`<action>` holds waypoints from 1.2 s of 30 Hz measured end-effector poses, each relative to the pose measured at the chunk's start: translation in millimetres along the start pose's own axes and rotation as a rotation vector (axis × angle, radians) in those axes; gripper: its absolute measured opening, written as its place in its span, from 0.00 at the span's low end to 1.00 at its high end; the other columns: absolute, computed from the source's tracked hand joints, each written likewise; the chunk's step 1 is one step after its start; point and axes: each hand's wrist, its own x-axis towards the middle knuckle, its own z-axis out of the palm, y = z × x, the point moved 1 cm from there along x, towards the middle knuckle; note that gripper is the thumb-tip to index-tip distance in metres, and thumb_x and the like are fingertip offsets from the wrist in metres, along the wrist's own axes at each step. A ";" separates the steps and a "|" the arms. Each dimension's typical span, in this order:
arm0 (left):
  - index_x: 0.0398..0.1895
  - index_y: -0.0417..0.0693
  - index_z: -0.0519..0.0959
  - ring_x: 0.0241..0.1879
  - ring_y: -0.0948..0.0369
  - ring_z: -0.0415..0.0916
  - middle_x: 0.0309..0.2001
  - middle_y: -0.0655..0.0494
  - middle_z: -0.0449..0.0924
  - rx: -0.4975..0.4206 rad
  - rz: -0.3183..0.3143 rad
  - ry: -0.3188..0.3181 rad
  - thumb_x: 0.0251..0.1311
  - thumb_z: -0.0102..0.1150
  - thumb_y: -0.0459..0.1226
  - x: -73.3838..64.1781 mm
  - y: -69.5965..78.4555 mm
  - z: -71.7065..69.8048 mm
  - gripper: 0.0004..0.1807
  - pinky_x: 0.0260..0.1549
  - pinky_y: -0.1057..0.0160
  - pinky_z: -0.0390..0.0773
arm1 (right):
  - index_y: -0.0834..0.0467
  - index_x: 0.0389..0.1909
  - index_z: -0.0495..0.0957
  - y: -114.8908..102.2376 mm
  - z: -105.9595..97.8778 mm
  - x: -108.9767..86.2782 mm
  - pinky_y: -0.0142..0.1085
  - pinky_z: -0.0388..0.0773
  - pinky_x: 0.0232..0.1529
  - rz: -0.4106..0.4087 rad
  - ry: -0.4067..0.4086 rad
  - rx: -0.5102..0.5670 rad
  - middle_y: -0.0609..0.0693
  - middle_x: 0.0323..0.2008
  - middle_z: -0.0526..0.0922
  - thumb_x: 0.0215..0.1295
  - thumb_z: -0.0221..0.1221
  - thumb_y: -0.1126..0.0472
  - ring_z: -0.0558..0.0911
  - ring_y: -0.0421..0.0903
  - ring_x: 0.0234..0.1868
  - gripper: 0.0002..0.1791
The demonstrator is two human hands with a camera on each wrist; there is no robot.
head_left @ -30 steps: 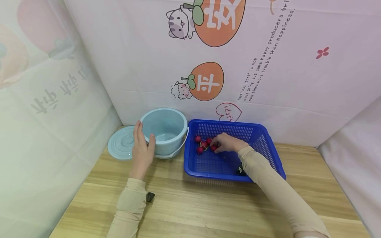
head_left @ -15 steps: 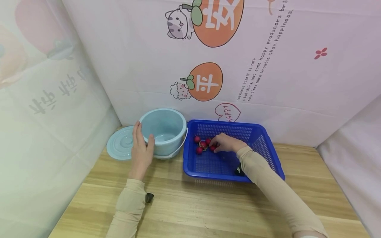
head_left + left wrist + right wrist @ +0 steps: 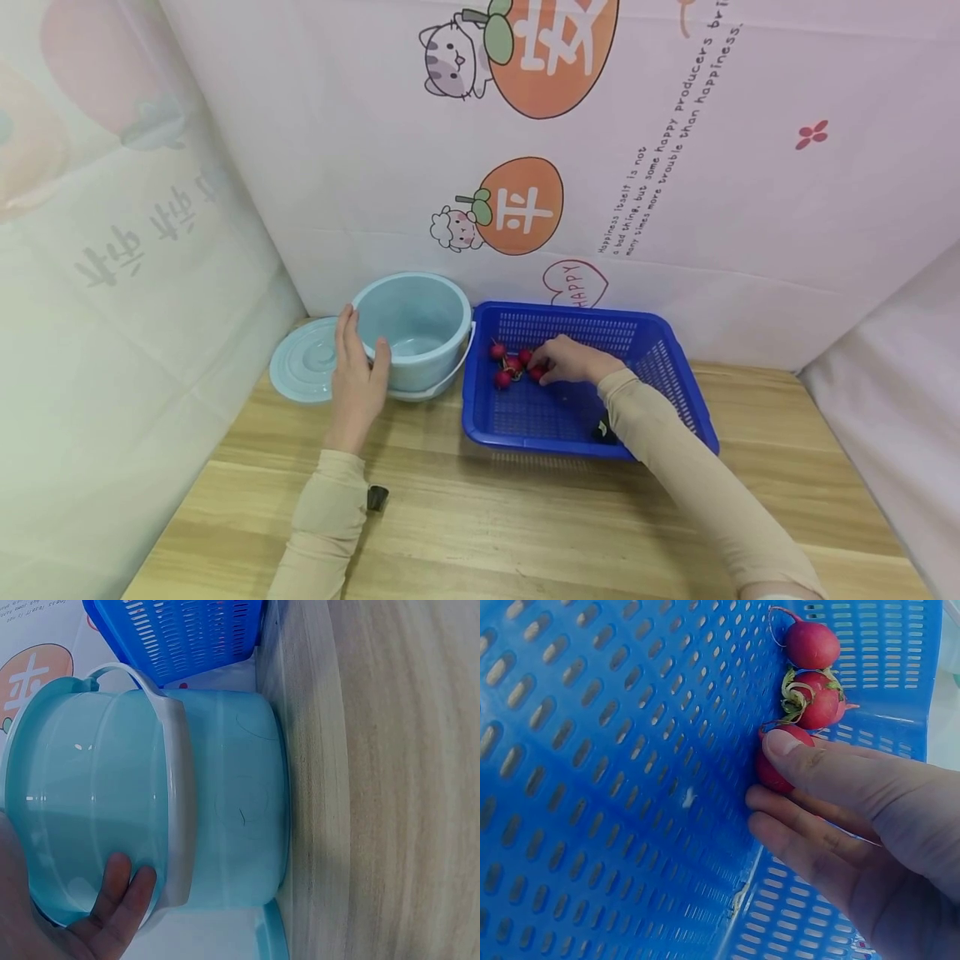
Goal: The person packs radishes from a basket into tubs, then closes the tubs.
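Backdrop: pinkish-white sheet with cartoon fruit and a red HAPPY heart, up behind your whole setup.
Wood tabletop: pale grain, everything you're working with sits on it.
Blue slotted basket: over on your right, open top facing up.
Light-blue bucket: upright, just left of the basket, with its white handle hanging down around the front.
Bucket lid: off, just left of the bucket and partly behind your left hand.
Left hand: spread against the bucket's left side near the rim, fingers fairly straight, thumb well out from them. Looks like steadying to me, and it hasn't budged over the last second.
Right hand: down in the basket, thumb and fingers narrowed onto one red radish. Same spot as half a second ago — so basically nothing's changed, and I'd call this a pause at the pinch, with no lift yet.
Other radishes: bunched in the basket's left half, right beside your fingertips, some withered greens showing.
Red radish: low in the basket, thumb across it — the index finger is mostly hidden.
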 end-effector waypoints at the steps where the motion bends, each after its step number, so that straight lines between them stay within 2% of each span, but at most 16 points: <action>1: 0.86 0.45 0.48 0.31 0.48 0.76 0.86 0.60 0.40 -0.001 -0.002 -0.002 0.82 0.39 0.54 -0.2 0.3 0.3 0.39 0.29 0.48 0.77 | 0.64 0.55 0.87 -0.1 -0.3 0.1 0.46 0.85 0.53 -0.007 -0.001 -0.002 0.56 0.50 0.89 0.66 0.72 0.66 0.88 0.51 0.50 0.17; 8: 0.86 0.46 0.47 0.30 0.51 0.76 0.86 0.62 0.40 0.003 -0.006 0.001 0.82 0.40 0.53 -1.3 1.3 1.3 0.38 0.27 0.51 0.76 | 0.61 0.56 0.87 -1.7 -6.9 -0.3 0.45 0.85 0.52 -0.039 0.002 0.045 0.53 0.49 0.89 0.68 0.71 0.63 0.87 0.47 0.49 0.17; 13: 0.86 0.46 0.47 0.30 0.54 0.76 0.86 0.60 0.40 0.004 0.009 0.006 0.82 0.39 0.53 -1.8 -0.7 1.4 0.38 0.25 0.53 0.75 | 0.60 0.59 0.85 -6.5 -19.0 -7.1 0.46 0.84 0.56 -0.075 0.035 0.217 0.51 0.50 0.89 0.70 0.70 0.60 0.87 0.47 0.51 0.19; 17: 0.86 0.45 0.47 0.30 0.53 0.76 0.86 0.59 0.41 0.004 0.015 0.009 0.82 0.38 0.54 -2.0 -0.6 0.5 0.39 0.27 0.51 0.77 | 0.60 0.63 0.84 -2.1 -34.7 -19.2 0.52 0.81 0.61 -0.090 0.119 0.385 0.52 0.56 0.88 0.72 0.68 0.58 0.86 0.51 0.57 0.21; 19: 0.86 0.45 0.47 0.31 0.52 0.77 0.86 0.58 0.41 0.006 0.015 0.008 0.82 0.38 0.54 -2.1 0.0 -0.2 0.39 0.28 0.50 0.77 | 0.58 0.65 0.83 2.6 -43.4 -27.5 0.53 0.79 0.63 -0.070 0.171 0.460 0.51 0.59 0.87 0.72 0.68 0.56 0.84 0.51 0.60 0.23; 22: 0.86 0.45 0.48 0.33 0.52 0.78 0.86 0.59 0.41 0.010 0.016 0.005 0.82 0.38 0.54 -2.2 0.4 -0.5 0.39 0.29 0.50 0.78 | 0.54 0.66 0.82 11.5 -55.7 -42.4 0.47 0.79 0.63 -0.025 0.280 0.583 0.50 0.60 0.86 0.72 0.69 0.53 0.83 0.49 0.61 0.24; 24: 0.86 0.44 0.48 0.33 0.52 0.77 0.86 0.59 0.41 0.009 0.013 0.003 0.82 0.38 0.54 -2.8 0.7 0.0 0.39 0.28 0.51 0.77 | 0.56 0.66 0.82 16.7 -63.0 -53.2 0.42 0.79 0.62 -0.030 0.361 0.732 0.52 0.59 0.86 0.72 0.68 0.57 0.84 0.50 0.60 0.24; 28: 0.86 0.46 0.47 0.27 0.54 0.74 0.86 0.59 0.41 0.008 0.009 0.004 0.82 0.40 0.53 -2.5 0.8 0.5 0.38 0.23 0.54 0.74 | 0.63 0.65 0.81 26.7 -74.4 -68.9 0.41 0.81 0.60 -0.173 0.490 1.090 0.57 0.57 0.87 0.74 0.61 0.72 0.87 0.51 0.57 0.20; 30: 0.86 0.47 0.46 0.23 0.55 0.71 0.86 0.58 0.41 0.004 0.006 0.004 0.82 0.41 0.52 -2.2 1.0 0.5 0.38 0.20 0.55 0.72 | 0.64 0.63 0.82 31.0 -77.9 -74.2 0.42 0.81 0.60 -0.256 0.518 1.211 0.58 0.56 0.87 0.74 0.57 0.77 0.88 0.51 0.55 0.20; 32: 0.87 0.47 0.46 0.20 0.55 0.68 0.86 0.57 0.41 0.000 0.003 0.004 0.82 0.41 0.51 -2.3 1.4 0.2 0.38 0.18 0.55 0.71 | 0.64 0.63 0.83 33.6 -79.8 -78.8 0.41 0.81 0.59 -0.303 0.540 1.256 0.57 0.55 0.88 0.74 0.55 0.79 0.88 0.50 0.54 0.21; 36: 0.86 0.46 0.47 0.21 0.56 0.68 0.86 0.59 0.41 -0.003 0.001 0.000 0.82 0.41 0.50 -3.0 2.2 -0.2 0.38 0.17 0.55 0.70 | 0.65 0.65 0.81 37.0 -79.2 -84.1 0.41 0.81 0.59 -0.322 0.544 1.253 0.58 0.56 0.87 0.74 0.54 0.80 0.87 0.51 0.56 0.22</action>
